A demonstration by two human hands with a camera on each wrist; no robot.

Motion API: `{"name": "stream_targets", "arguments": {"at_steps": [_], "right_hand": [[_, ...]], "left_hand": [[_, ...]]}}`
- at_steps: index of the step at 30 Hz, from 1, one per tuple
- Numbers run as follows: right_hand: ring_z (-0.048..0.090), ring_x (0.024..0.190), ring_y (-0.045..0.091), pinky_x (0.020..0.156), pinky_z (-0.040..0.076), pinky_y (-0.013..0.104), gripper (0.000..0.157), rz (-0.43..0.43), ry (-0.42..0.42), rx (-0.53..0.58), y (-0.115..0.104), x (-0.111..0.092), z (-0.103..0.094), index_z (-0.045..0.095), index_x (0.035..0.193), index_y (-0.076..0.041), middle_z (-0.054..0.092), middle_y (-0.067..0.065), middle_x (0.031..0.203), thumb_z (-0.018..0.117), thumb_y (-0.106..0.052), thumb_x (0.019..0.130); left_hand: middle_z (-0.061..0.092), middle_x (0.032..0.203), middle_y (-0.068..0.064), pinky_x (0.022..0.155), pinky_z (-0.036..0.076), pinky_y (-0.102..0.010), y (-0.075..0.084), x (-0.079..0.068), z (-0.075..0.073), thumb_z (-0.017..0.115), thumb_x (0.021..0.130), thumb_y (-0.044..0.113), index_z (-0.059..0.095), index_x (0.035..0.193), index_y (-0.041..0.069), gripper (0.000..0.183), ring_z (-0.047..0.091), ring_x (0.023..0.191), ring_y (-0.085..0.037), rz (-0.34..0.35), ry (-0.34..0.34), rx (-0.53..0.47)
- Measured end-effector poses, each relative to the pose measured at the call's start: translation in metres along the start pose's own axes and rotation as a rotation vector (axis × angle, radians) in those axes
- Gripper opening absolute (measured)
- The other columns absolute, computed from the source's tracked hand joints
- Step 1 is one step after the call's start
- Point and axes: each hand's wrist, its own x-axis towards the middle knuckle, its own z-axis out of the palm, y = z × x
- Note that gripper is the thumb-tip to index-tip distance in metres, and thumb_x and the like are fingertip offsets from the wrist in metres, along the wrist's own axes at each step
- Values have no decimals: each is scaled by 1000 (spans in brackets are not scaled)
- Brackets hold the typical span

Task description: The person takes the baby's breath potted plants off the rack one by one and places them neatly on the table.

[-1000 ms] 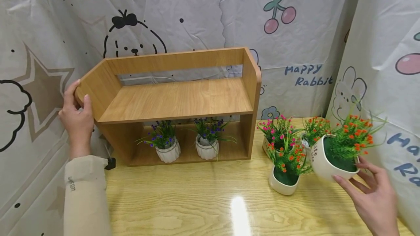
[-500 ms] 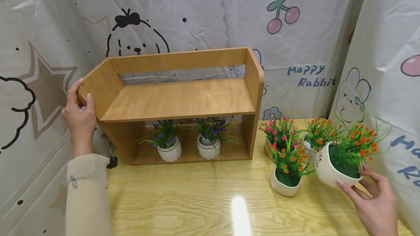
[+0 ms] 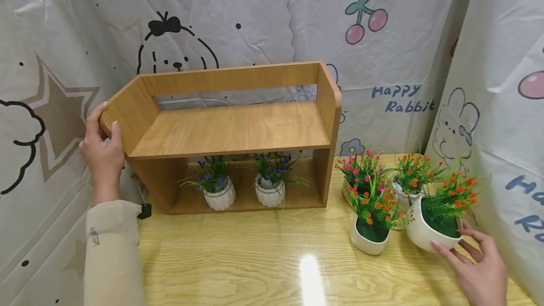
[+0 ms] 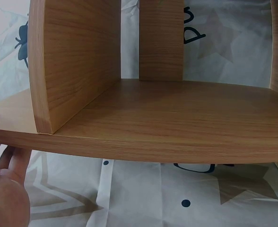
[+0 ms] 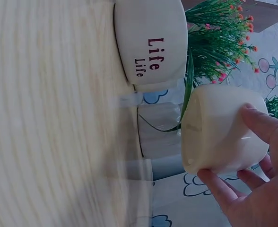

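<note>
- Head view, far left: the left hand (image 3: 101, 150) grips the edge of the side panel of the wooden shelf (image 3: 238, 129), as it did half a second ago; the shelf has not moved, so it remains steadied.
- Within the shelf, two white pots with purple flowers (image 3: 219, 193) (image 3: 270, 191) stand upright side by side on the lower board, unchanged.
- Right of the shelf, on the table (image 3: 238, 263), stand the pink-flowered pot (image 3: 361, 174), the front orange-flowered pot (image 3: 371, 228) and the rear orange-flowered pot (image 3: 411, 183), close together.
- Farther right, the held pot (image 3: 435, 221), also orange-flowered, has just dropped slightly and swung left, now just beside that group. It is tilted, and its base looks clear of the table, so I judge its handling unfinished.
- Far right, the right hand (image 3: 480, 259) holds that pot between thumb and fingers, having moved along with it.
</note>
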Motion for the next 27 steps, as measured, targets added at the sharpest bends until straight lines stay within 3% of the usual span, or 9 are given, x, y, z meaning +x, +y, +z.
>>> {"name": "stream_targets", "arguments": {"at_steps": [7, 11, 17, 21, 27], "right_hand": [[53, 99, -20, 69, 48, 3, 57, 25, -10, -138, 8, 1, 2, 55, 120, -31, 45, -13, 160, 90, -11, 80], [55, 108, -16, 71, 49, 4, 56, 26, -26, -190, 13, 3, 4, 54, 121, -32, 44, -12, 161, 90, -17, 81], [54, 135, 8, 72, 49, 4, 54, 66, -62, -225, 17, 7, 7, 53, 122, -31, 38, -12, 164, 88, -21, 83], [53, 135, 7, 71, 49, 4, 54, 83, -78, -248, 20, 5, 10, 53, 125, -32, 38, -10, 164, 88, -24, 84], [48, 142, 36, 68, 48, 4, 57, 108, -93, -275, 21, 7, 12, 51, 128, -34, 36, -4, 166, 87, -31, 84]], "left_hand": [[39, 74, 9, 60, 29, -21, 1, 1, 0, 55, 103, 35, 57, 141, 51, 42, 35, 65, -6, 8, -24, 10], [39, 73, 10, 59, 28, -21, 1, 1, 0, 55, 103, 35, 57, 141, 52, 42, 35, 64, -6, 6, -18, 7], [40, 72, 17, 59, 29, -19, 0, 0, -1, 55, 102, 35, 58, 141, 51, 42, 35, 64, -5, 8, -7, 13], [39, 72, 16, 58, 29, -19, 0, 0, -1, 55, 102, 36, 57, 141, 51, 42, 35, 64, -6, 6, -12, 20], [38, 71, 14, 58, 28, -20, -1, 1, -2, 55, 102, 36, 58, 141, 51, 42, 34, 63, -6, 8, -14, 20]]}}
